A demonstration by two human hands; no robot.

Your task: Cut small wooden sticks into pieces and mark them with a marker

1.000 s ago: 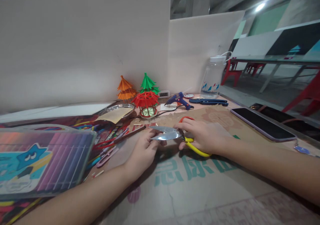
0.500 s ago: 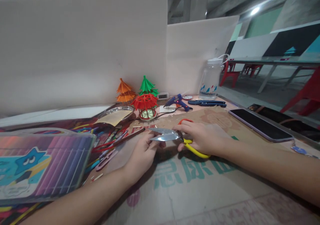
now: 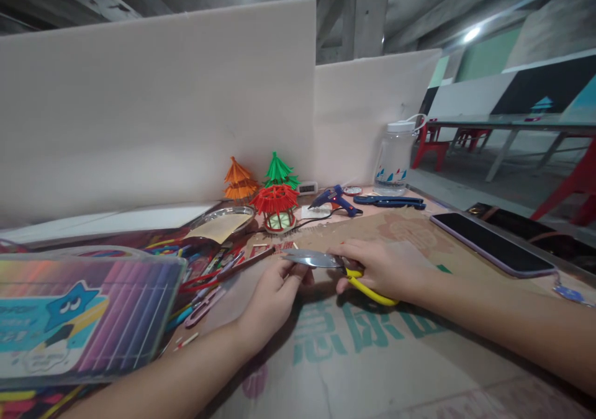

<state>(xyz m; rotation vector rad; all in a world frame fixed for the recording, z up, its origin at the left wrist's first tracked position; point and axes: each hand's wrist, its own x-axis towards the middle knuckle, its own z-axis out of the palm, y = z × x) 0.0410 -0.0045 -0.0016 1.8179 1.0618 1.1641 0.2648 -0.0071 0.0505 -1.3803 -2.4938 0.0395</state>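
My right hand (image 3: 372, 267) is wrapped round the yellow handle of a pair of scissors (image 3: 316, 258). The metal blades point left and lie together. Their tips reach over the fingers of my left hand (image 3: 274, 292), which are pinched close beside a thin dark reddish stick (image 3: 246, 262). The stick slants down to the left; whether the fingers grip it or some smaller piece is hidden. Beyond the hands stands a small round model with a red roof (image 3: 278, 200). Brown cardboard (image 3: 354, 369) with green print lies under both hands.
Behind are orange (image 3: 239, 180) and green (image 3: 279, 172) roofed models, a glue gun (image 3: 335, 200), blue pliers (image 3: 388, 202) and a bottle (image 3: 393, 164). A phone (image 3: 491, 244) lies right; a marker case (image 3: 93, 319) and a metal tray (image 3: 223, 223) are left.
The scissor blades, apart before, have closed together. The view has tilted up slightly, so the table items sit lower in the picture. Both hands keep about the same places.
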